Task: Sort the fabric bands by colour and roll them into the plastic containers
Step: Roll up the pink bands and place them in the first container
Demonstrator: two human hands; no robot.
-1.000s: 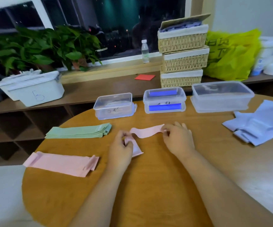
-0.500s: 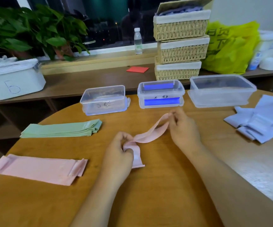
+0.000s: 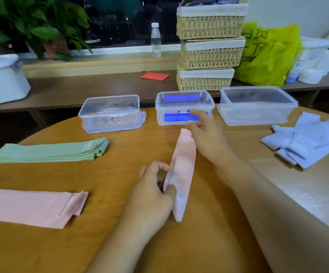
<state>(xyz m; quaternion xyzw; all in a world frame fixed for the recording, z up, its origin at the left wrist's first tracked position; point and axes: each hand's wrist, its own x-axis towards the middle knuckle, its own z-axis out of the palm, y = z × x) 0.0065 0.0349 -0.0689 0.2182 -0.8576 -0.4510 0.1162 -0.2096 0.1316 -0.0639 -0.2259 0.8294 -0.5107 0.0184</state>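
The pink band [image 3: 183, 166] now runs straight above the table [image 3: 120, 243], where half a second ago it sagged in a twisted curve. The left hand [image 3: 153, 196] pinches its near end. The right hand [image 3: 205, 134], blurred, is at its far end, grip unclear, closer than before to the container with blue bands [image 3: 183, 107]

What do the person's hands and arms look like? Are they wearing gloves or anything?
The left hand and right hand are bare, with no gloves, rings or watch showing. Both arms are bare too, with no sleeves in view. The right hand's fingers are blurry, so I can't be sure there.
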